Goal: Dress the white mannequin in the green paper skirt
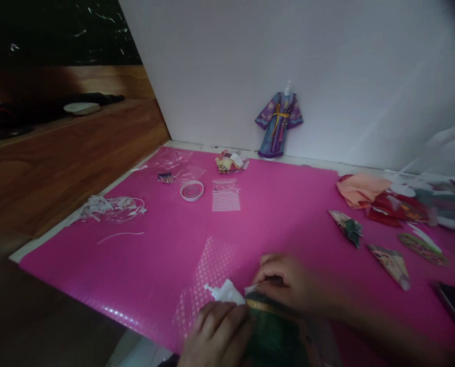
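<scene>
Near the front edge of the pink mat, both my hands are at a dark green piece (pixel 277 331) with a gold band. A white piece with a narrow knobbed tip (pixel 227 292) sticks out from its upper left. The fingers of my left hand (pixel 218 334) are curled over the white piece and the green piece's left side, holding them down. My right hand (pixel 283 283) pinches at the green piece's upper edge, where a small pale bit shows by the fingertips. Under the white piece lies a clear sheet with a pale dotted pattern (pixel 208 267).
Against the white wall (pixel 212 76) leans a small purple-blue robed figure (pixel 279 125). On the mat (pixel 166 244) are a tape roll (pixel 192 190), a bead sheet (pixel 226 201), white scraps (pixel 110 208) and a crumpled cloth (pixel 231 162). Folded pieces (pixel 390 262) and cloths (pixel 363 189) lie at right.
</scene>
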Available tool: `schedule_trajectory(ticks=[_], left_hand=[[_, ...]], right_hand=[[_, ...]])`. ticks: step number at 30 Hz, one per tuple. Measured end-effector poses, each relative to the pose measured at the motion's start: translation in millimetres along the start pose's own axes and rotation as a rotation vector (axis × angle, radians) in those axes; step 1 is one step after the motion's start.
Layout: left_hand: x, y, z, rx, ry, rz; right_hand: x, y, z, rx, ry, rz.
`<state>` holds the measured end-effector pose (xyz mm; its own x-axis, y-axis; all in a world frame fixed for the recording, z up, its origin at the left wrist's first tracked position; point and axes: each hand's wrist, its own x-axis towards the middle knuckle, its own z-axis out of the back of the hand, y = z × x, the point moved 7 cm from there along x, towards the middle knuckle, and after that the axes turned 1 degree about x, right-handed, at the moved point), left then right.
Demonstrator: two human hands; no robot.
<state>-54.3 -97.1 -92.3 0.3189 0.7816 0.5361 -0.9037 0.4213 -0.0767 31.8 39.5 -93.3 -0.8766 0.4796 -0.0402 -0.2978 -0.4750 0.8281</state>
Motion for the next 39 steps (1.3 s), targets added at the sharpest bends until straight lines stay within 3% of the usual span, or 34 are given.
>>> schedule_trajectory(ticks=[5, 11, 21, 25, 29, 37, 39], left_hand=[[3, 0, 1.3, -0.01, 0.003, 0.011], [-1, 0, -3.5, -0.043, -0.121, 0.045], [-1, 1, -1.8, -0.06, -0.113, 0.061], [0, 0, -2.2, -0.03, 0.001, 0.025], [1, -1, 3.0, -0.026, -0.046, 0.024], [-7, 0, -7.9, -0.036, -0.143, 0.039], [-7, 0, -9.5, -0.033, -0.109, 0.049]], right_hand=[[-3, 11, -1, -0.041, -0.033, 0.12], [-6, 20, -1, -0.077, -0.069, 0.25], [-10, 19, -8, -0.165, -0.017, 0.26], [-12, 17, -10, -0.208, 0.024, 0.243], [-12, 19, -11, -0.258, 0.058, 0.23], [-14, 14, -14, -0.238, 0.024, 0.253], [-15, 14, -14, -0.235, 0.021, 0.258]])
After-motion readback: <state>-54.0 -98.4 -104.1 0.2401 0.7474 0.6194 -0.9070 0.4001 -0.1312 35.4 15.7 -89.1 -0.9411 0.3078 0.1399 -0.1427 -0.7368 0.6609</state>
